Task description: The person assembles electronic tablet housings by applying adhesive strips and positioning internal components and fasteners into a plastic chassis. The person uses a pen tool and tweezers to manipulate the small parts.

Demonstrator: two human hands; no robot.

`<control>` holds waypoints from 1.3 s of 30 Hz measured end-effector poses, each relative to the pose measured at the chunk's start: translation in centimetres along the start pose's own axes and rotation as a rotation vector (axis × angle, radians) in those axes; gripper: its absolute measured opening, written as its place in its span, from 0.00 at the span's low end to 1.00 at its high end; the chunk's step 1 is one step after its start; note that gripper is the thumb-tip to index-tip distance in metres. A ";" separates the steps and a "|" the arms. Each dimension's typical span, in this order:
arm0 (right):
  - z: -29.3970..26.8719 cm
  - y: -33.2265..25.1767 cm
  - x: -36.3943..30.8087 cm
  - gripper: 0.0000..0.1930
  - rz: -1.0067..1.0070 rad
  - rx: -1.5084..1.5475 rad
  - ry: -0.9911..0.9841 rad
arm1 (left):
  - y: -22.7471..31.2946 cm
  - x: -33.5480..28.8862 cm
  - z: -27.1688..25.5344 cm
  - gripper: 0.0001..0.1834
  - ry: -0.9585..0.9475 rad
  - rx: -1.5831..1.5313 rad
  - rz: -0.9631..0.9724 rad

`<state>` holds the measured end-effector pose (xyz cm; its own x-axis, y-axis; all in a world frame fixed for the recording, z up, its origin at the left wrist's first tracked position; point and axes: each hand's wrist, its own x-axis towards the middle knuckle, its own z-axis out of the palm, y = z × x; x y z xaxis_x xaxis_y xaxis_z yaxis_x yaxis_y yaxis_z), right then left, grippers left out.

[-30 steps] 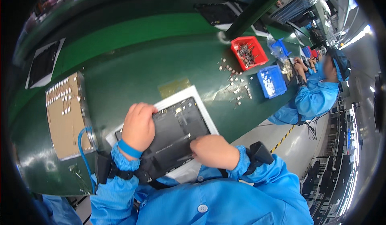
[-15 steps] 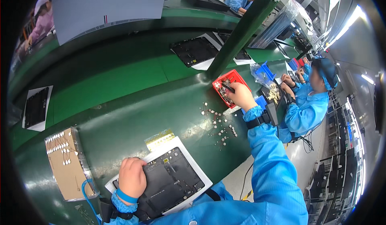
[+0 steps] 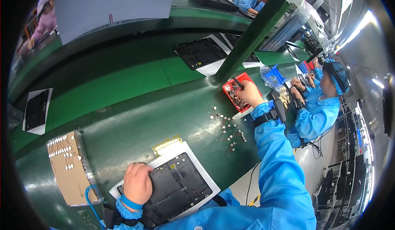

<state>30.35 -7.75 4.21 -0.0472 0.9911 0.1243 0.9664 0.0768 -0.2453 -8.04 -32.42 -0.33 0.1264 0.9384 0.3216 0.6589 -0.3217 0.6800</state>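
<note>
My right hand is over a red bin on the bench. It is closed around a slim dark tool, held tilted, its lower end hidden by my fingers. Small parts with thin leads fill the bin. My left hand grips the left side of a black device casing panel, its fingers bent at the upper edge. Under this panel lies a white sheet. A blue strap rings my left wrist.
Small round white parts with leads lie scattered below the bin. A brown board at left carries rows of similar parts. A yellow strip touches the white sheet. Beyond stands a green post; a co-worker sits at right.
Over the bin, my right hand has turned slightly and the dark tool stands more upright. My left hand stays on the panel. The whole view has shifted a little.
</note>
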 end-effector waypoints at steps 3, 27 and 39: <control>-0.9 1.3 0.1 0.10 0.046 0.312 0.105 | -0.1 0.0 0.0 0.09 -0.001 0.023 0.019; 5.2 -15.4 -16.0 0.07 -0.201 0.534 -0.382 | -0.2 -0.1 0.3 0.10 0.035 -0.016 0.052; 4.8 -16.0 -14.8 0.11 -0.278 0.417 -0.367 | -0.1 -0.1 0.2 0.10 0.028 -0.003 0.045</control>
<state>14.35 -23.16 1.67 -0.4383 0.8950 -0.0835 0.7288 0.2994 -0.6158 -7.95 -32.42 -0.60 0.1351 0.9191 0.3702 0.6506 -0.3641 0.6664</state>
